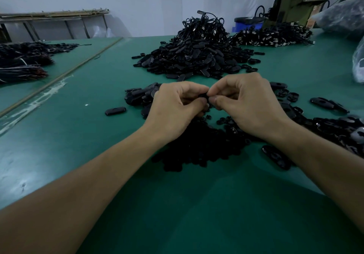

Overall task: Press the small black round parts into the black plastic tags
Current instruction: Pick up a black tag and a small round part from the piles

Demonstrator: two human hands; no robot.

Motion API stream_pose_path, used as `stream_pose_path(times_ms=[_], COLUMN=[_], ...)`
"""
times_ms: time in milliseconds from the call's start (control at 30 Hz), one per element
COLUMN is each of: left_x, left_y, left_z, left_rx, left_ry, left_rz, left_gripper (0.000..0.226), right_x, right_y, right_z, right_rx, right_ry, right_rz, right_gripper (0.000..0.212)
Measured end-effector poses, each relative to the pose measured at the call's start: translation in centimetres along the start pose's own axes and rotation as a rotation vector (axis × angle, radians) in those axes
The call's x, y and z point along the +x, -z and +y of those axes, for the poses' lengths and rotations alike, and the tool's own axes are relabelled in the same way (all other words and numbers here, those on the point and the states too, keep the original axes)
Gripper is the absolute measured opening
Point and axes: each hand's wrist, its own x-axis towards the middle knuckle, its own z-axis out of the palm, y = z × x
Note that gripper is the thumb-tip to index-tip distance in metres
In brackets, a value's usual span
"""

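Note:
My left hand (pixel 175 106) and my right hand (pixel 248 104) meet above the green table (pixel 82 139), fingertips together. Between them they pinch a black plastic tag (pixel 204 96), mostly hidden by fingers and thumbs. Whether a small round part sits in it cannot be seen. Beneath my wrists lies a heap of small black round parts (pixel 197 147). Loose black tags (pixel 137 96) lie left of my left hand, and a single tag (pixel 115 111) lies apart further left.
A large pile of black tags (pixel 197 56) rises behind my hands, topped with black cords. More tags (pixel 334 129) spread to the right, with a clear plastic bag (pixel 358 62) at the right edge. Cable bundles (pixel 21 64) lie at far left. A machine (pixel 295 7) stands back right.

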Motion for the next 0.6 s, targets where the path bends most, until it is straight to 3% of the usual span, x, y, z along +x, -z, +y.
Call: stream_pose_path(times_ms=[300,600], left_x=[0.08,0.09], left_y=[-0.09,0.38], left_z=[-0.45,-0.59], left_rx=[0.045,-0.059], left_ry=[0.001,0.022], left_rz=[0.027,-0.037], left_gripper=[0.020,0.018], right_x=[-0.15,-0.26], right_y=[-0.64,-0.26], right_z=[-0.03,-0.14], right_rx=[0.085,0.039], right_ry=[-0.049,0.007], right_rz=[0.016,0.016], right_gripper=[0.018,0.017])
